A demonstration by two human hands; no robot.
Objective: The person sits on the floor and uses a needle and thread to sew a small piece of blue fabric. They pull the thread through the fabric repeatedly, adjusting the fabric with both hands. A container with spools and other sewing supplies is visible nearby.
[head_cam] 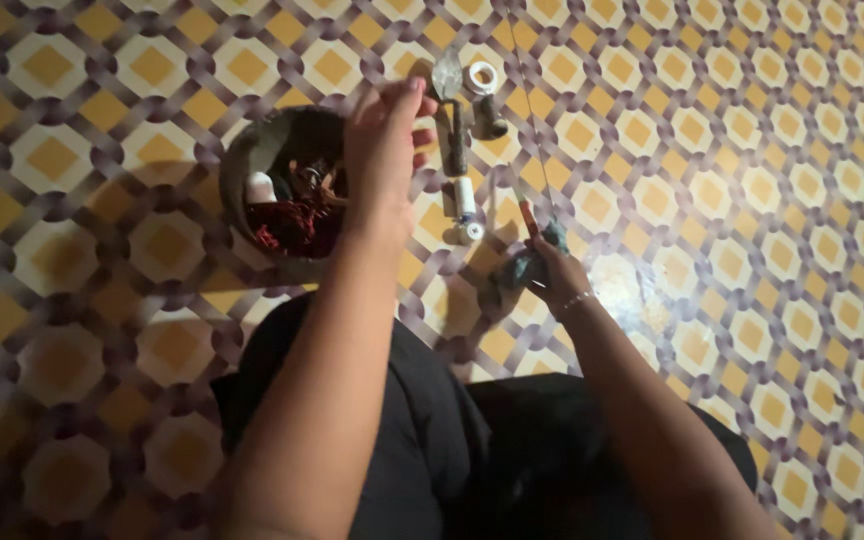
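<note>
My left hand [384, 150] is raised over the tiled floor, fingers pinched near a thin thread that runs up and away; what it pinches is too fine to see. My right hand [555, 268] is lower to the right, closed on a small dark grey-green piece of cloth [530, 262] with a red-tipped tool [529, 217] sticking up from it. A round dark bowl [287, 180] holding red material and a white spool lies just left of my left hand.
Several thread spools [465, 205] and a white tape roll [481, 77] lie in a row on the yellow-and-purple patterned floor [752, 200] between my hands. My dark-clothed lap [432, 440] fills the bottom centre.
</note>
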